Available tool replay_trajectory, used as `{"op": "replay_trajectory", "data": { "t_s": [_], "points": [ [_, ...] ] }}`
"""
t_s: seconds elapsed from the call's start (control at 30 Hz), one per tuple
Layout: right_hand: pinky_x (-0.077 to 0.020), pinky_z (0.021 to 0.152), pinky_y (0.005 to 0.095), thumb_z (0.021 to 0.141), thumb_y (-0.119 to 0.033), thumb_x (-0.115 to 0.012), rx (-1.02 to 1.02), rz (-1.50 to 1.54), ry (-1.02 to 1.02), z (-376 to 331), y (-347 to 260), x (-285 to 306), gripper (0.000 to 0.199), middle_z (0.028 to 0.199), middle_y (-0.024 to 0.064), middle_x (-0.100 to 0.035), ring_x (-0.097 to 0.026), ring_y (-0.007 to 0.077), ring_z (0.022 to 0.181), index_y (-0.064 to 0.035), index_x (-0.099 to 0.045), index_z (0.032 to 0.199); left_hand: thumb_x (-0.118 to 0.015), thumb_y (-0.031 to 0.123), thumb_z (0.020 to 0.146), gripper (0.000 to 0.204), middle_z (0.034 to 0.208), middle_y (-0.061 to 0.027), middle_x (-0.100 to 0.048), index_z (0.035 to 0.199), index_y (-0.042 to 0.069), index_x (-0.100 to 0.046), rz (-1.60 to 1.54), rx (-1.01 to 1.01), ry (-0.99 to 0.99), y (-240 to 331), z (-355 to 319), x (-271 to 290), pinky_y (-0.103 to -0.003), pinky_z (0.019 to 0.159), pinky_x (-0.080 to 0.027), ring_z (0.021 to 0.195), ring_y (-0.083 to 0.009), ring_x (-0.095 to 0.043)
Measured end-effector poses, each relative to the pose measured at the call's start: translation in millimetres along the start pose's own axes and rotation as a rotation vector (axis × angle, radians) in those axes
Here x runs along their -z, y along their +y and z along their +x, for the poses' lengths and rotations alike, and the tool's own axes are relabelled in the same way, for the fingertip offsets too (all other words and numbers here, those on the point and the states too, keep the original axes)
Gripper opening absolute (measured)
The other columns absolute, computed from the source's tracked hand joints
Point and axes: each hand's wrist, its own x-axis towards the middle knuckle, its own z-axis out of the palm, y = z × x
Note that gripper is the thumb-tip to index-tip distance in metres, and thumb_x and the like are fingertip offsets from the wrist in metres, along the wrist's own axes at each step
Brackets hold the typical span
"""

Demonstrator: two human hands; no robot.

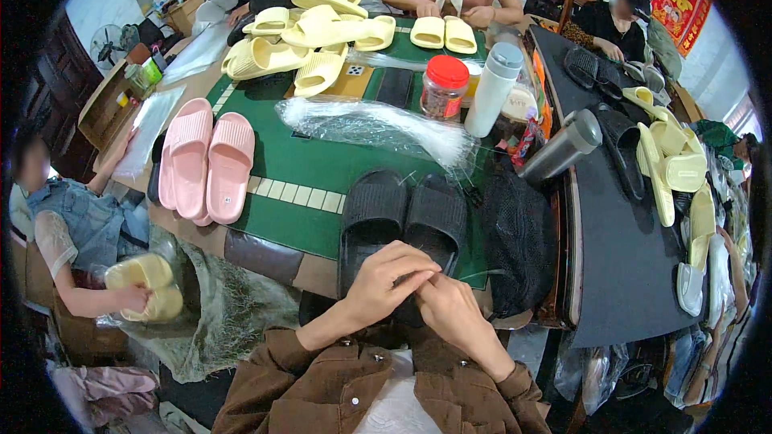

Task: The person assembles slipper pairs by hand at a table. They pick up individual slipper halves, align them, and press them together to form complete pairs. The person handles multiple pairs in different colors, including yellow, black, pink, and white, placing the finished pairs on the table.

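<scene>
A pair of black slides [374, 205] lies right in front of me on the green tabletop [301, 233], toes pointing away. Thin clear strands stick up by their straps. Over the heel end of the pair, my left hand [390, 277] and my right hand [454, 305] meet, fingertips pinched together. Whatever they pinch is too small or hidden to make out. Beyond the slides, a bundle of clear strands in plastic wrap [386, 130] lies across the table. Pink slides [229, 167] stand to the left.
Pale yellow slides [318, 32] are heaped at the far side. A red-lidded jar [445, 84], a white bottle [493, 88] and a steel tumbler [563, 145] stand right of centre. A black mesh bag [519, 233] hangs beside me. Co-workers sit around; one holds yellow slides [145, 277] at left.
</scene>
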Motion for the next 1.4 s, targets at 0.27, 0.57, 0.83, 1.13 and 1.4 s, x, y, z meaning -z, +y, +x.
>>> {"op": "replay_trajectory", "data": {
  "t_s": [0.27, 0.57, 0.83, 1.13, 1.4],
  "points": [
    [-0.0541, 0.069, 0.0415, 0.082, 0.005, -0.055, 0.036, 0.274, 0.118, 11.5, -18.0, 27.5, 0.056, 0.084, 0.0126, -0.061, -0.065, 0.0331, 0.081, -0.0044, -0.049, 0.136, -0.047, 0.010, 0.101, 0.018, 0.085, -0.0078, -0.064, 0.101, -0.003, -0.060, -0.372, 0.219, 0.364, -10.7, 10.2, 49.7, -0.025, 0.075, -0.048, 0.080, -0.0107, -0.059],
    [-0.0539, 0.065, 0.0416, 0.076, 0.002, -0.060, 0.099, 0.147, 0.005, 1.0, -6.2, 28.5, 0.029, 0.087, 0.0122, -0.062, -0.064, 0.0323, 0.080, -0.0021, -0.062, 0.105, -0.052, 0.004, 0.097, 0.014, 0.082, -0.0032, -0.059, 0.108, 0.000, -0.061, -0.152, 0.150, 0.405, -24.4, 7.9, 81.1, -0.023, 0.069, -0.045, 0.075, -0.0082, -0.054],
    [-0.0525, 0.072, 0.0388, 0.079, -0.004, -0.061, 0.314, 0.407, -0.173, 6.7, -27.1, 8.4, 0.017, 0.088, 0.0104, -0.059, -0.062, 0.0298, 0.084, -0.0043, -0.059, 0.096, -0.057, -0.002, 0.089, 0.019, 0.095, -0.0092, -0.064, 0.106, -0.003, -0.064, 0.022, 0.308, -0.109, -2.8, -3.9, 67.3, -0.028, 0.076, -0.051, 0.086, -0.0147, -0.063],
    [-0.0507, 0.073, 0.0393, 0.089, -0.006, -0.055, 0.280, 0.776, -0.374, 11.6, -21.0, -10.2, 0.007, 0.086, 0.0122, -0.061, -0.063, 0.0315, 0.082, -0.0035, -0.060, 0.095, -0.051, -0.007, 0.090, 0.026, 0.095, -0.0099, -0.061, 0.112, -0.002, -0.064, -0.059, 0.445, -0.202, -3.0, -29.3, 60.3, -0.026, 0.059, -0.050, 0.068, -0.0125, -0.063],
    [-0.0509, 0.073, 0.0385, 0.088, -0.009, -0.055, 0.162, 0.830, -0.430, 24.3, -1.4, -14.5, 0.010, 0.085, 0.0115, -0.063, -0.065, 0.0283, 0.080, -0.0018, -0.061, 0.092, -0.055, 0.003, 0.093, 0.018, 0.093, -0.0109, -0.061, 0.108, -0.004, -0.064, 0.136, 0.516, -0.196, -27.9, -31.1, 53.5, -0.027, 0.057, -0.049, 0.067, -0.0133, -0.062]
  ]
}}
